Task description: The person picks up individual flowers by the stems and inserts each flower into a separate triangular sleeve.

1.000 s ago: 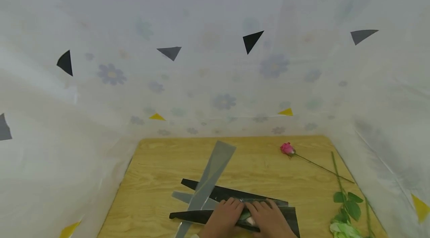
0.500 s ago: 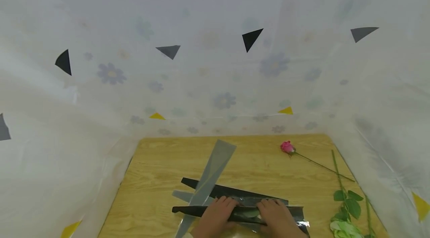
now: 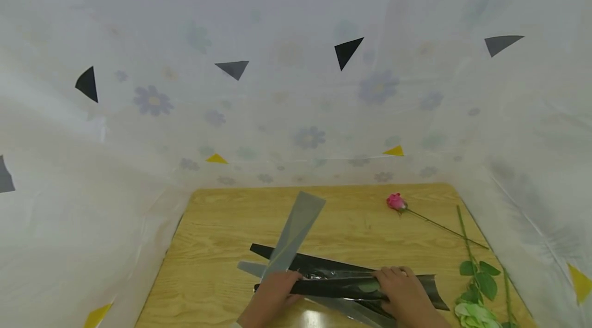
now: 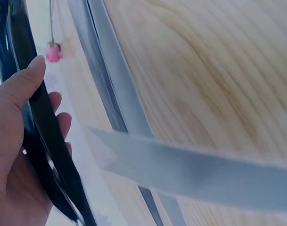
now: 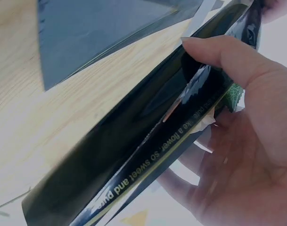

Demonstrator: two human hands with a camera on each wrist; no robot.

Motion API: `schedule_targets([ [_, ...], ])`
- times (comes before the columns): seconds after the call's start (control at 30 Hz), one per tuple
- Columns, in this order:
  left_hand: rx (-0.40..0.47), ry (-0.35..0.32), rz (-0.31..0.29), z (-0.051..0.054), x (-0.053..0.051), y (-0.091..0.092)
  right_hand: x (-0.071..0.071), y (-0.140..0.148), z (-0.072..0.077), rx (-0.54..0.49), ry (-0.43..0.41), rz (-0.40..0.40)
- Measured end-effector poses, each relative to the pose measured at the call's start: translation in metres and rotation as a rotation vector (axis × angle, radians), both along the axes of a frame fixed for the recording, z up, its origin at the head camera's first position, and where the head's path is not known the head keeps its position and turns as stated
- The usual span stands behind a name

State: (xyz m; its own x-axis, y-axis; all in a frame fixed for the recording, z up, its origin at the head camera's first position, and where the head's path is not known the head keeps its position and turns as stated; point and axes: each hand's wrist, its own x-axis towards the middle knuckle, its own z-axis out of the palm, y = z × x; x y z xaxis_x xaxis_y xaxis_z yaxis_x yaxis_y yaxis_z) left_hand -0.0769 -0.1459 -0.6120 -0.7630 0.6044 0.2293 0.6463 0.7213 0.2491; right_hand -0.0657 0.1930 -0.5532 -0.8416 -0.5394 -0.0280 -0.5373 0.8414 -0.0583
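A black sleeve with gold lettering (image 5: 134, 141) is held in both hands above the table. The left hand (image 3: 272, 298) grips its narrow left end; in the left wrist view the thumb and fingers of that hand (image 4: 20, 122) curl round the black film (image 4: 51, 127). Near the wider right end, the right hand (image 3: 404, 292) holds the sleeve with thumb on one side and fingers on the other. Inside it, a pale petal (image 5: 204, 121) and a green leaf (image 5: 233, 96) show between film and palm. Most of the flower is hidden.
Under and behind the sleeve lie another black sleeve (image 3: 319, 265) and grey translucent sleeves (image 3: 296, 225) on the wooden table (image 3: 222, 215). A pink rose (image 3: 395, 201) lies at the back right, a pale green flower (image 3: 474, 315) at the front right. White patterned sheeting surrounds the table.
The hands have moved apart, the left to the left and the right to the right. The black sleeve has shifted right, and its right end is now lifted and rolled narrower.
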Motion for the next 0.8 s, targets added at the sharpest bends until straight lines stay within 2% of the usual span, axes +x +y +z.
schedule_targets([
  [0.07,0.032,0.028,-0.008,-0.002,0.000,-0.008,-0.001,0.005,0.000,0.011,-0.008,-0.017],
  [0.2,0.062,0.030,0.004,-0.002,0.000,-0.019,-0.002,0.013,-0.001,0.003,-0.002,-0.042],
  [0.5,0.021,0.044,0.073,-0.002,-0.001,-0.034,-0.002,0.031,-0.005,-0.028,0.064,-0.052],
  [0.67,0.038,0.023,0.064,-0.003,-0.002,-0.043,-0.001,0.040,-0.004,-0.041,0.080,-0.065],
  [0.8,0.057,0.045,0.063,-0.007,-0.003,-0.049,-0.001,0.046,-0.003,-0.043,0.062,-0.075],
])
